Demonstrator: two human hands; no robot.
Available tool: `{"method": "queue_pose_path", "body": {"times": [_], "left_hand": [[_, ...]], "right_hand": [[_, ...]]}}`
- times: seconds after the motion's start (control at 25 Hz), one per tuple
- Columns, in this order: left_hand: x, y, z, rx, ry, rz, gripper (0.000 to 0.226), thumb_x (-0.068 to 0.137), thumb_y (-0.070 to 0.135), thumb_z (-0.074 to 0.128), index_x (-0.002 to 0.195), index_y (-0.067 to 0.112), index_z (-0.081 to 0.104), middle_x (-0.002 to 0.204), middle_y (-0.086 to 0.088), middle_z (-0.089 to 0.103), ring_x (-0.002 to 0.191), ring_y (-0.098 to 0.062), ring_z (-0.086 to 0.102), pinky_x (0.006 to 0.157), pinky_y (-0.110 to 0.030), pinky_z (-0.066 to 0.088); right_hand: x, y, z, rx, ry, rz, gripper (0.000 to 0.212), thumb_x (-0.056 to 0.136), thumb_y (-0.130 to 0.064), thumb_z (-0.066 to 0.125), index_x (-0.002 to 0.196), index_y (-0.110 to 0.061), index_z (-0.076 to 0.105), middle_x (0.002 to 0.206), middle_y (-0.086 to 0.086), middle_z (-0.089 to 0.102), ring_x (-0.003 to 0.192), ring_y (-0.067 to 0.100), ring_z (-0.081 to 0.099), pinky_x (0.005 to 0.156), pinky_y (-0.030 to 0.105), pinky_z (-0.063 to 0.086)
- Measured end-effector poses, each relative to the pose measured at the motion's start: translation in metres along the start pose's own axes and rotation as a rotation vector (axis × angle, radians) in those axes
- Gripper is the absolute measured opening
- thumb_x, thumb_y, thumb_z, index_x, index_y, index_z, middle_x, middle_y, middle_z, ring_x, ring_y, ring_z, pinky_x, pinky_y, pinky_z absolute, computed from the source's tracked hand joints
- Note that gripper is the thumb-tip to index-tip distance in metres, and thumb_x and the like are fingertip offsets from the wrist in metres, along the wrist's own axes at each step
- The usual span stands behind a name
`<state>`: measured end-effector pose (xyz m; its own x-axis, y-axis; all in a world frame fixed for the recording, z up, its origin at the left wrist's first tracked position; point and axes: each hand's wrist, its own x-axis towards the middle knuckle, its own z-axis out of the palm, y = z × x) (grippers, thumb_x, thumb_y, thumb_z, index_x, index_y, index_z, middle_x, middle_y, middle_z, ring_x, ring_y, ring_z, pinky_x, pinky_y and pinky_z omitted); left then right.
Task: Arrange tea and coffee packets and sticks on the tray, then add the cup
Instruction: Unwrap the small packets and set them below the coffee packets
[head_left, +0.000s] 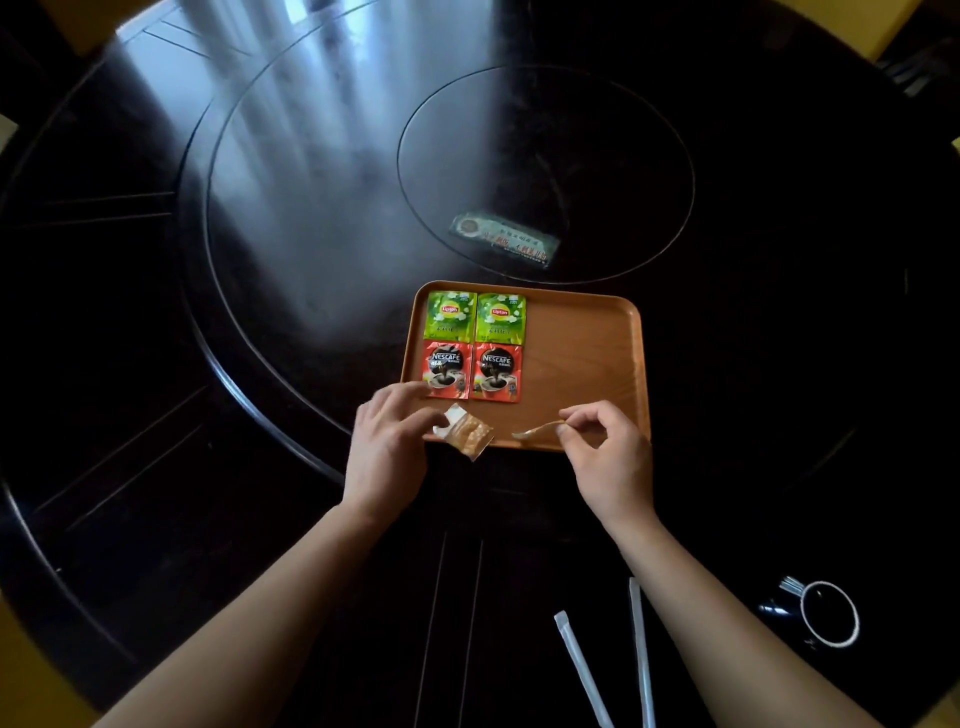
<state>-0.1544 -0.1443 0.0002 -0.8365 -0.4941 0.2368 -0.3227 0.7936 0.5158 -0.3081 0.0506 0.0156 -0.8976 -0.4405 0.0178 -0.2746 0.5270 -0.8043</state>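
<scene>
An orange-brown tray (582, 353) lies on the dark round table. Two green tea packets (475, 315) sit side by side at its far left, with two red coffee packets (472, 370) just below them. My left hand (387, 441) pinches a small clear sugar packet (465, 431) at the tray's near left corner. My right hand (605, 449) holds a second thin packet (537, 430) by its end over the tray's near edge. Two white wrapped sticks (608, 670) lie on the table near me. A black cup (826, 613) with a white rim stands at the near right.
A round glass turntable (545, 171) with a printed card (504, 241) under it sits beyond the tray. Grooved dark table surface (208, 364) spreads to the left and right. The tray's right half is bare wood.
</scene>
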Motion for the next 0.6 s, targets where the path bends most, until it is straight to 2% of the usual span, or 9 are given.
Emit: {"method": "queue_pose_path", "body": {"times": [0.08,0.2,0.28,0.44,0.6], "left_hand": [[-0.012,-0.001,0.0,-0.007,-0.024,0.014,0.032,0.072,-0.003,0.071,0.098,0.014,0.073,0.118,-0.009,0.065,0.114,-0.031,0.057,0.088,-0.05,0.049],[-0.018,0.004,0.005,0.089,-0.224,0.207,0.043,0.076,0.017,0.076,0.118,0.02,0.068,0.13,-0.006,0.062,0.123,-0.028,0.055,0.099,-0.045,0.046],[-0.015,0.005,0.008,0.192,-0.279,0.247,0.043,0.081,0.027,0.073,0.123,0.026,0.063,0.129,-0.004,0.062,0.118,-0.028,0.058,0.095,-0.045,0.047],[-0.018,0.001,0.003,0.317,-0.216,0.231,0.038,0.082,0.026,0.064,0.12,0.023,0.064,0.119,-0.008,0.064,0.105,-0.031,0.061,0.089,-0.046,0.045],[-0.02,-0.001,-0.003,0.362,-0.241,0.171,0.051,0.08,0.03,0.065,0.13,0.023,0.06,0.127,-0.009,0.061,0.113,-0.031,0.058,0.094,-0.047,0.041]], "right_hand": [[-0.001,0.001,-0.001,-0.019,-0.012,-0.028,0.018,0.081,-0.006,0.077,0.08,-0.019,0.065,0.09,-0.012,0.07,0.083,-0.003,0.064,0.073,0.005,0.045],[0.0,0.0,0.002,0.001,-0.013,-0.058,0.019,0.08,-0.006,0.077,0.079,-0.021,0.065,0.09,-0.009,0.071,0.084,0.002,0.065,0.075,0.008,0.046],[0.001,0.0,0.005,0.026,-0.014,-0.047,0.018,0.081,-0.005,0.077,0.079,-0.019,0.065,0.092,-0.007,0.073,0.086,0.005,0.067,0.074,0.011,0.05],[0.0,0.002,0.008,0.051,-0.046,-0.052,0.018,0.078,0.001,0.077,0.078,-0.014,0.066,0.094,-0.001,0.074,0.088,0.009,0.07,0.07,0.006,0.05],[0.003,0.001,0.017,-0.001,-0.098,-0.202,0.019,0.075,0.003,0.078,0.075,-0.011,0.065,0.094,0.0,0.072,0.085,0.012,0.068,0.072,0.024,0.058]]}}
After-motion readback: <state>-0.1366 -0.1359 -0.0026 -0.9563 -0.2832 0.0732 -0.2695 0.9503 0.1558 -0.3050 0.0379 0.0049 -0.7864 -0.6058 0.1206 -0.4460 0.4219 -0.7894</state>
